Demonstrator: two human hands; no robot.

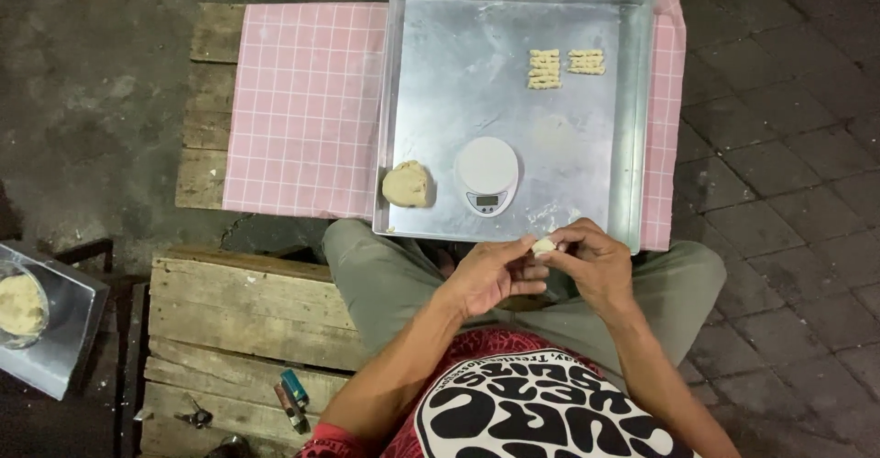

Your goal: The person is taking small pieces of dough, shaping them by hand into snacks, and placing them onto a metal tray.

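As both hands (550,270) pinch it, dough bit (544,247) between fingertips

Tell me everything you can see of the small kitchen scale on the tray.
The kitchen scale is white, with a round flat platform and a small grey display at its near edge. It looks like plastic. Nothing rests on it. It sits flat in the metal tray, near the front rim, right of the dough lump and apart from it.

Dough bit (544,247) between both hands (550,270)
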